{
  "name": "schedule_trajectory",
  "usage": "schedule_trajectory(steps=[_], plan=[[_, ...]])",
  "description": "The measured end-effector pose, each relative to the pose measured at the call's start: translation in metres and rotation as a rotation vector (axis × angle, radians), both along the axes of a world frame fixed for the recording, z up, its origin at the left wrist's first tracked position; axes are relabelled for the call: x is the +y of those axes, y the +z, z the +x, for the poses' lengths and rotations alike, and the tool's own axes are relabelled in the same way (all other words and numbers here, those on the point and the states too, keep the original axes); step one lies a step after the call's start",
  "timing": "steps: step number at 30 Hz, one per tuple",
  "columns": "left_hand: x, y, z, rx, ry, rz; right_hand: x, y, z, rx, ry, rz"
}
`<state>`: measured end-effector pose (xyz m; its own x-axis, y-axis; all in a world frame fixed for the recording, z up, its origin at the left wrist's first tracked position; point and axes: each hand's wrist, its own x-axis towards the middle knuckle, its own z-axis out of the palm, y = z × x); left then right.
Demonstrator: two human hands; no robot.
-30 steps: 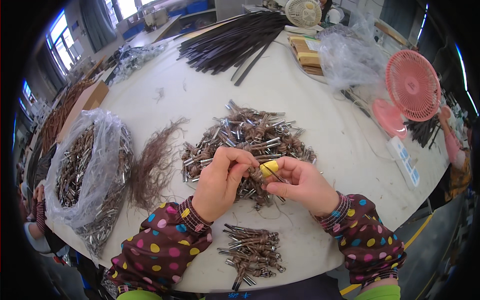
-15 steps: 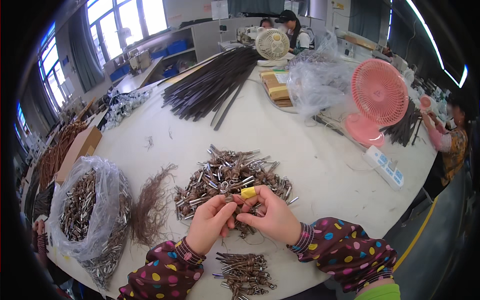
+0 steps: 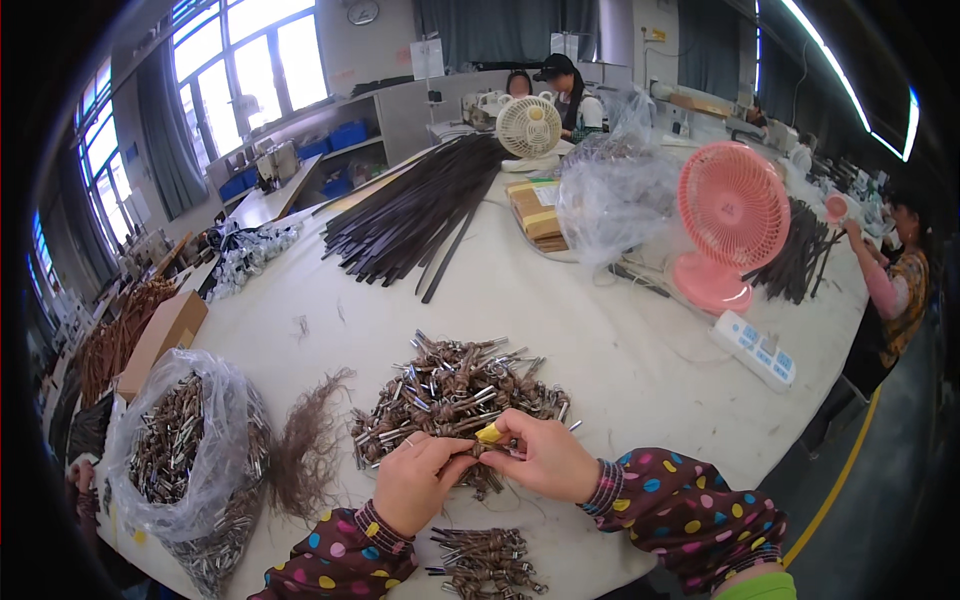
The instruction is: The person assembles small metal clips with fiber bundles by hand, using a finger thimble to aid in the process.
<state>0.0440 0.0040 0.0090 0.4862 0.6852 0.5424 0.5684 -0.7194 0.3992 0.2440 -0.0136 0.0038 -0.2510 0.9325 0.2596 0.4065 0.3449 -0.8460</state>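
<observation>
1. Hands meet just in front of the big loose heap of silver metal clips with brown fibre tufts point(image 3: 450, 395), which I take as my landmark on the white round table point(image 3: 620, 350).
2. My left hand point(image 3: 418, 482) is curled closed, its fingertips pinching one small clip-and-fibre piece point(image 3: 478, 462) at the heap's near edge.
3. My right hand point(image 3: 545, 458) is closed on the same piece from the other side; a yellow wrap on its fingertip point(image 3: 489, 434) presses on top. Both grips look tight, though the exact contact is hidden by the fingers.
4. Nearer me than the heap lies a small neat bundle of similar clip pieces point(image 3: 487, 560); left of the heap sit a wisp of loose brown fibre point(image 3: 305, 445) and a clear plastic bag of metal clips point(image 3: 185, 455).
5. Far beyond the heap to the right stands a pink desk fan point(image 3: 728, 225).
6. Risks, as I judge them: the piece is tiny and springy, so a slack pinch could flick it back into the heap; stray fibres could snag neighbouring clips and drag them along; a sleeve could scatter the near bundle.
</observation>
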Motion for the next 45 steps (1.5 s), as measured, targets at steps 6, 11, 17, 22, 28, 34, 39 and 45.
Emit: schedule_trajectory(steps=[6,11,17,22,28,34,39,45], plan=[[0.005,0.000,-0.002,-0.022,-0.023,0.043,0.002,-0.005,-0.006,0.004,-0.081,-0.045],[0.007,0.000,-0.002,-0.004,-0.005,0.016,0.010,-0.018,-0.003,0.227,-0.025,-0.214],[0.017,0.003,-0.005,0.048,-0.021,0.186,0.007,-0.007,-0.005,0.527,0.078,-0.458],[0.007,-0.003,-0.004,-0.168,-0.027,-0.222,0.006,0.002,-0.004,0.641,0.111,-0.666],[0.011,-0.005,-0.006,-0.159,-0.065,-0.193,0.007,0.013,0.012,-0.209,-0.010,-0.092],[0.010,-0.005,-0.004,-0.116,-0.062,-0.083,0.004,0.032,0.002,-0.568,-0.015,0.375],[0.010,-0.007,-0.004,-0.092,-0.052,-0.050,0.006,0.037,-0.003,-0.744,0.004,0.546],[0.011,-0.005,-0.004,0.009,-0.056,0.017,0.005,0.042,-0.007,-0.874,0.010,0.631]])
